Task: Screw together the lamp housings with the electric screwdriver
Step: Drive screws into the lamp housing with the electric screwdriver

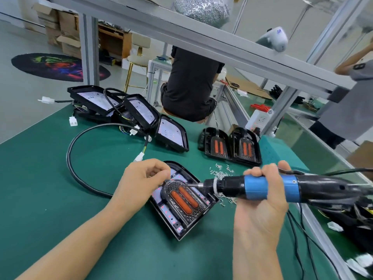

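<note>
A black lamp housing [182, 201] with two orange strips lies flat on the green mat in front of me. My left hand [144, 176] rests on its upper left corner, with fingertips pinched over the insert's top edge; whether they hold a screw is hidden. My right hand [260, 201] grips the blue and black electric screwdriver [268, 187], held nearly level. Its bit tip [191, 185] points left over the housing's upper right part. Loose screws [221, 172] are scattered just beyond the tool.
Two assembled housings [231, 146] stand behind the screws. Several open lamp backs with white boards [129, 112] and a black cable [70, 158] lie at the far left. A person in black [191, 83] sits beyond the bench. A metal frame rail [201, 37] crosses overhead. Cables [302, 239] trail at right.
</note>
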Demonstrator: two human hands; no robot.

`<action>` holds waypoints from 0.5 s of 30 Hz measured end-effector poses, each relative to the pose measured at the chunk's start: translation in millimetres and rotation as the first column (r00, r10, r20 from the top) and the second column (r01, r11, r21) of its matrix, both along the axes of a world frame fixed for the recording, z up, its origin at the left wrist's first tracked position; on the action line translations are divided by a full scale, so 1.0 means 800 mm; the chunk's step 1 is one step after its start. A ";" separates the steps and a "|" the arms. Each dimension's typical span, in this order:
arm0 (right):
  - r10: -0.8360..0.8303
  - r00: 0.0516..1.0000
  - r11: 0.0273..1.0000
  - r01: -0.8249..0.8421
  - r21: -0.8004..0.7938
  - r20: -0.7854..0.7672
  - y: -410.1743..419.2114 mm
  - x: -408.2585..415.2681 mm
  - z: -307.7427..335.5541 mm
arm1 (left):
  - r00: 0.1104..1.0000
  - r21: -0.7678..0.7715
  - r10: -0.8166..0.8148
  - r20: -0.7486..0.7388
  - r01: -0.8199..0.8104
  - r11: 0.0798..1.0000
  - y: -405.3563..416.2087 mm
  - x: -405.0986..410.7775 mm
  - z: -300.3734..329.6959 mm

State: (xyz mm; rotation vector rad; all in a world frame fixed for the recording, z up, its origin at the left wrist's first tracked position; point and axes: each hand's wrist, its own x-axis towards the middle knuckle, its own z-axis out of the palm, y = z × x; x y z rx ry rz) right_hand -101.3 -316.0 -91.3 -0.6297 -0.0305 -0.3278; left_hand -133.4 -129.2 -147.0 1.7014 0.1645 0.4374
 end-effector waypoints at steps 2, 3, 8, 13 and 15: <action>-0.003 0.997 1.000 0.003 -0.001 0.078 -0.018 -0.005 0.013 | 0.997 -0.156 -0.073 -0.003 0.071 0.985 -0.020 0.005 0.012; 0.000 0.996 1.000 -0.001 0.012 0.090 -0.026 -0.006 0.015 | 0.994 -0.218 -0.107 -0.010 0.103 0.971 -0.028 0.006 0.017; 0.016 0.994 0.999 -0.020 0.042 0.104 -0.051 -0.007 0.025 | 0.958 -0.402 -0.285 -0.032 0.249 0.881 -0.059 0.007 0.032; 0.008 0.991 0.998 -0.017 0.065 0.137 -0.063 -0.009 0.033 | 0.952 -0.456 -0.304 -0.025 0.259 0.852 -0.077 0.009 0.033; 0.007 0.988 0.998 -0.017 0.064 0.151 -0.065 -0.011 0.033 | 0.950 -0.454 -0.310 -0.022 0.267 0.850 -0.080 0.009 0.034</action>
